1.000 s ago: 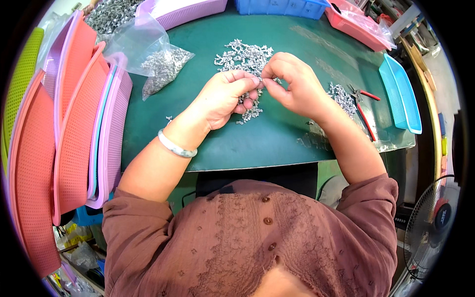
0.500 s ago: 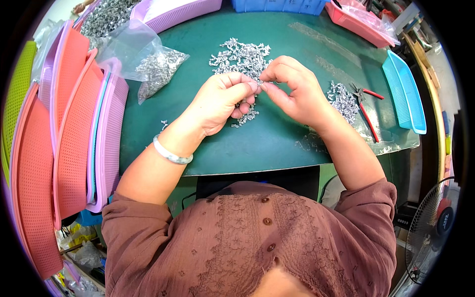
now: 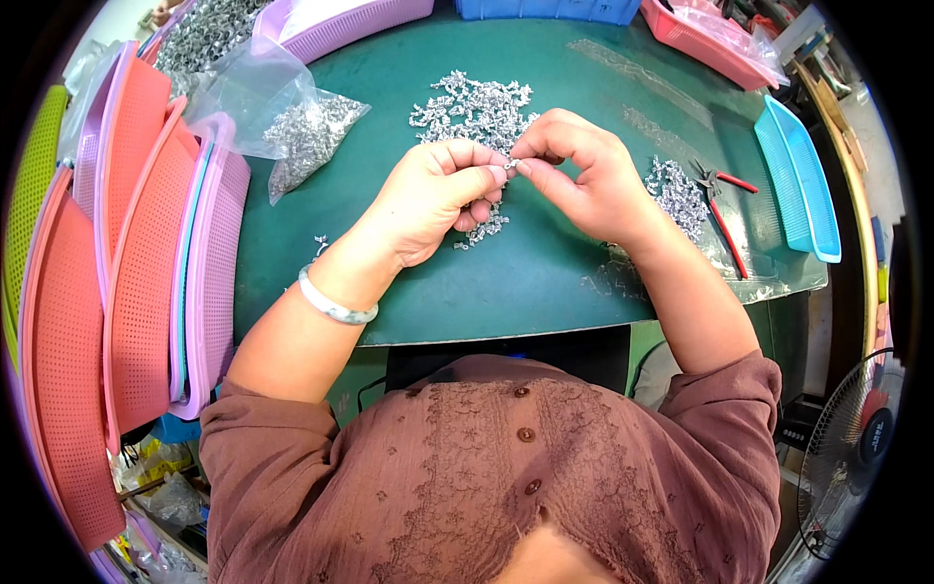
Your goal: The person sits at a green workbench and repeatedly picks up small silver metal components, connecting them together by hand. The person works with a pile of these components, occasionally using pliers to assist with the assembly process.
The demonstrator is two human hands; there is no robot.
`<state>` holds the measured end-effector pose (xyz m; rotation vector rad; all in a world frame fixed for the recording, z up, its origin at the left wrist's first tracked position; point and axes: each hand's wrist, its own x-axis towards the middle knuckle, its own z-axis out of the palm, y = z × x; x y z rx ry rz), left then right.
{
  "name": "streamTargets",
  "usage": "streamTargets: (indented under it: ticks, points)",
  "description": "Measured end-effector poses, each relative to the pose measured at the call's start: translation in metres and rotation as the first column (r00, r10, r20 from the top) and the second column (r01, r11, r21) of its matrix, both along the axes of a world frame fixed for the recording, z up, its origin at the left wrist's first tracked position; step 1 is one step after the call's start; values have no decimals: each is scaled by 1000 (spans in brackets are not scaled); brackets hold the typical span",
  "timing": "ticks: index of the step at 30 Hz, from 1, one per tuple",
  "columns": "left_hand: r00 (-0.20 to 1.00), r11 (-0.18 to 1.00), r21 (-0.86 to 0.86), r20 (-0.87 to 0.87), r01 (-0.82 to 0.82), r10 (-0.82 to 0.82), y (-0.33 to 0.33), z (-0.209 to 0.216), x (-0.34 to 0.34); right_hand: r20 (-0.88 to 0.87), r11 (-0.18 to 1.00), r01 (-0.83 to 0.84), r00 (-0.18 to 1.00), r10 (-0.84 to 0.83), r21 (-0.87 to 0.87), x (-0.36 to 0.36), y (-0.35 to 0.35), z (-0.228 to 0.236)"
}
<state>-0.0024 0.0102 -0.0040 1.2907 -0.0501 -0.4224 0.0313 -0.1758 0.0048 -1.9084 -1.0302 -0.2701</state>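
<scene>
Both hands meet over the near part of a loose pile of small silvery metal pieces (image 3: pixel 474 105) on the green tabletop. Between the fingertips sits a small silvery metal piece (image 3: pixel 511 164), its exact shape too small to make out. My left hand (image 3: pixel 443 195) pinches it with thumb and forefinger, the other fingers curled in. From the other side, my right hand (image 3: pixel 581 175) holds it with thumb and forefinger. A second, smaller heap of silvery pieces (image 3: pixel 677 200) lies to the right of my right wrist, beside red-handled pliers (image 3: pixel 725 224) with their handles spread.
A clear plastic bag of metal pieces (image 3: pixel 309 136) lies at the left of the green table (image 3: pixel 428 302). Stacked pink and purple baskets (image 3: pixel 146 302) stand along the left edge. A light-blue basket (image 3: pixel 800 180) sits at the right, a blue crate (image 3: pixel 550 10) at the back, a fan (image 3: pixel 846 448) lower right.
The metal piece at the fingertips shows more clearly now, with the right thumb and forefinger slightly shifted. Both hands stay in nearly the same place.
</scene>
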Motion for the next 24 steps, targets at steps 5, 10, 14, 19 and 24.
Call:
streamTargets:
  ticks: [5,10,14,19,24]
  points:
    - [999,997,-76,-14,28,-29,2,3,0,8,1000,-18,1000,18,-22,0,-2,0]
    - [1000,998,-68,-13,11,-12,1,0,0,10,1000,-14,1000,13,13,-2,1,3]
    - [1000,998,-66,-11,6,-7,1,0,0,13,1000,-19,1000,19,10,-3,1,4]
    - [1000,997,-72,-6,11,-11,2,-1,1,8,1000,-27,1000,27,2,-3,1,5]
    - [1000,995,-94,-24,13,-16,3,-1,1,-32,1000,9,999,-9,2,1,-1,4]
